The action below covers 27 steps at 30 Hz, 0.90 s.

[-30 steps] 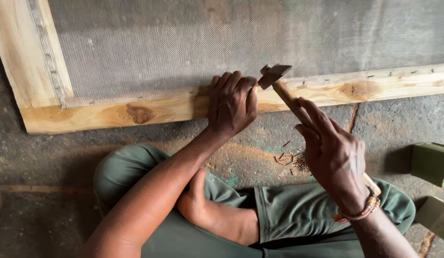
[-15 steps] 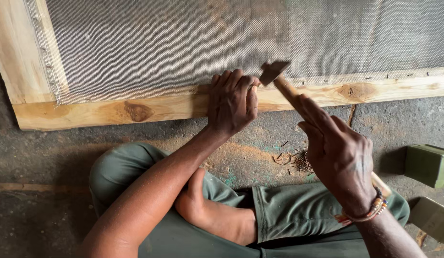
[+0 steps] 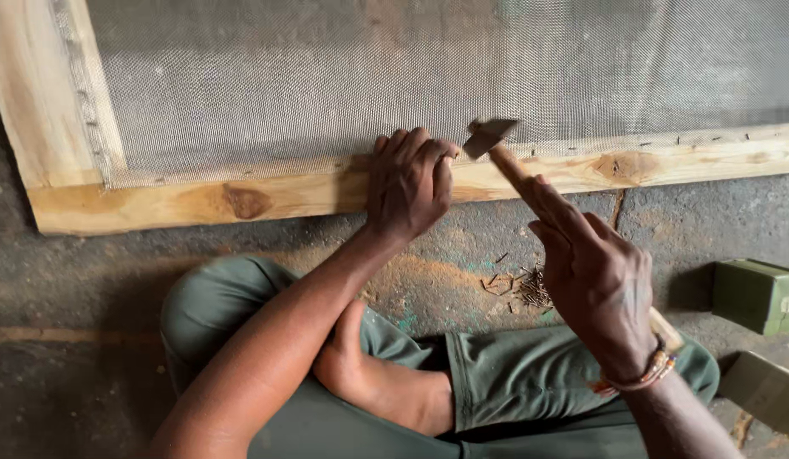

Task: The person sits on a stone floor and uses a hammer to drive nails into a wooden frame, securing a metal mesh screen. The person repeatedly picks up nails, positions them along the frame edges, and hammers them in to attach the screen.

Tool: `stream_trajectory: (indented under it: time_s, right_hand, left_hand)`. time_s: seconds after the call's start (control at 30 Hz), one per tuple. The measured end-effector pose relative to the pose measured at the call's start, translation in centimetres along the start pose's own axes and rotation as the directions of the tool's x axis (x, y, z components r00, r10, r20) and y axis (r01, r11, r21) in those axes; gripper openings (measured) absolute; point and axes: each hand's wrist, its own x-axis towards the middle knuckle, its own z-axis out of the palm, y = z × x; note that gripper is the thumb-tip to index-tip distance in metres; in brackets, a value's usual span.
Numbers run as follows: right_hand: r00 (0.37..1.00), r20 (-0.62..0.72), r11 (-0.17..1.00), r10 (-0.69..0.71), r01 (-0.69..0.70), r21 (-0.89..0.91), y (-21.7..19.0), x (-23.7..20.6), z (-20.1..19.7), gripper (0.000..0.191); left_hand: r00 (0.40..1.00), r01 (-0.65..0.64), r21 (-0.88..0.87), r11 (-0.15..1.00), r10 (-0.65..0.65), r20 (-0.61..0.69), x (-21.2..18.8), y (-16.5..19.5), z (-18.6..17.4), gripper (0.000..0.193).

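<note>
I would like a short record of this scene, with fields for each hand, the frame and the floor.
left hand: pressed on the wooden frame, fingertips at the mesh edge
right hand: grips the hammer, head raised above the frame
frame: pale wood, grey mesh fixed along its inner edge
floor: small pile of nails; green box to the right
posture: seated cross-legged, green trousers

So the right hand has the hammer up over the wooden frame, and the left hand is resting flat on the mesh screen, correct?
Not quite. The head view shows the left hand pressed on the wooden frame at the mesh's lower edge, not flat on the mesh screen. The rest holds: the right hand has the hammer up over the frame.
</note>
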Motion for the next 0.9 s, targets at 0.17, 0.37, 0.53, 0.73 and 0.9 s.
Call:
stream_trajectory:
  time_s: [0.17,0.37,0.53,0.73,0.9]
  right_hand:
    - [0.984,-0.158,0.992,-0.083,0.096,0.076,0.1,-0.2,0.2,0.047]
    - [0.982,-0.133,0.987,-0.13,0.141,0.075,-0.7,0.7,0.1,0.045]
    - [0.994,-0.057,0.994,-0.09,0.087,-0.063,-0.5,1.3,-0.9,0.047]
    - [0.995,0.077,0.983,-0.055,0.067,-0.17,0.0,1.3,-0.5,0.046]
    - [0.967,-0.195,0.98,-0.166,0.184,0.08,0.2,0.8,0.3,0.039]
  left_hand:
    - [0.954,-0.041,0.285,0.958,0.122,-0.274,2.2,-1.8,-2.3,0.04]
    - [0.995,0.028,0.427,0.904,0.015,-0.095,3.3,-2.9,-2.7,0.051]
    - [0.994,0.022,0.43,0.903,0.027,-0.107,3.5,-2.9,-2.3,0.051]
    - [0.993,0.017,0.418,0.908,0.033,-0.113,3.5,-2.5,-2.7,0.051]
    - [0.997,0.016,0.411,0.912,0.017,-0.076,3.4,-2.0,-3.1,0.052]
